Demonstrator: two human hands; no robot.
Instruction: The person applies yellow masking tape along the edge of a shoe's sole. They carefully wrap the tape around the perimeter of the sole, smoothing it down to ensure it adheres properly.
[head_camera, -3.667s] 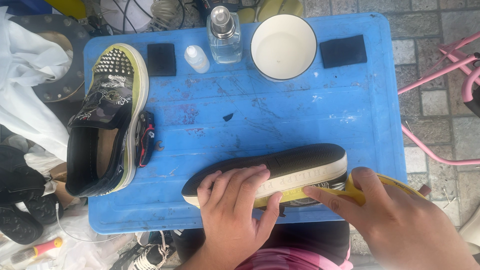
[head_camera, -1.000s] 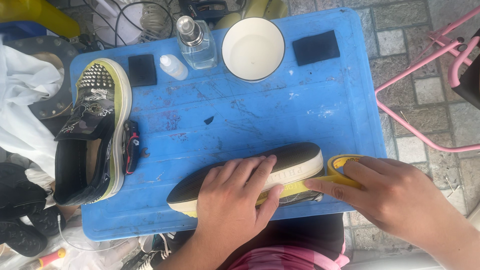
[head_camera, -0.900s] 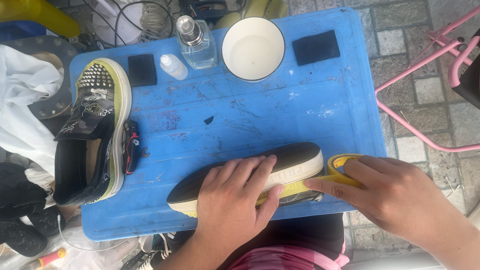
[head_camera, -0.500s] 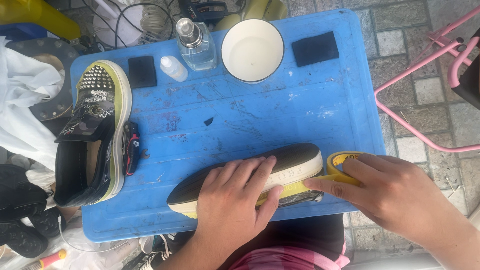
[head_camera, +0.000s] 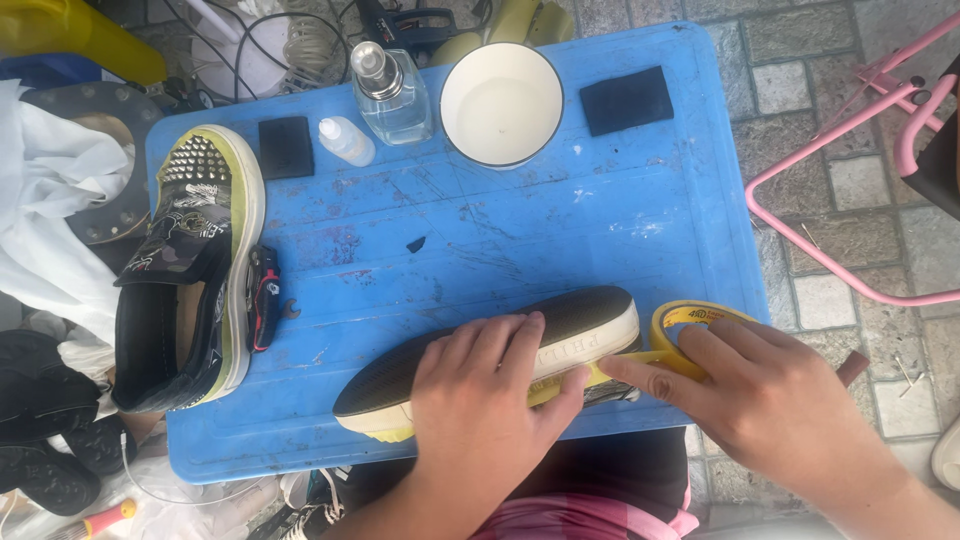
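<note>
A shoe (head_camera: 560, 325) lies on its side along the near edge of the blue plastic table (head_camera: 560, 220), its black sole facing away from me. My left hand (head_camera: 480, 400) lies flat over its middle, thumb pressing yellow tape onto the white sole edge. My right hand (head_camera: 760, 400) holds a roll of yellow masking tape (head_camera: 685, 322) at the shoe's right end, index finger stretched along the taped strip.
A second studded shoe (head_camera: 190, 270) stands at the table's left. At the back sit two black sponges (head_camera: 286, 146) (head_camera: 626, 100), a small dropper bottle (head_camera: 346, 140), a glass spray bottle (head_camera: 390, 85) and a white bowl (head_camera: 501, 103). A pink metal frame (head_camera: 850, 150) stands to the right.
My left hand has slid slightly right along the shoe, and my right hand has drawn the tape roll a little further out and down. The view shifted slightly.
</note>
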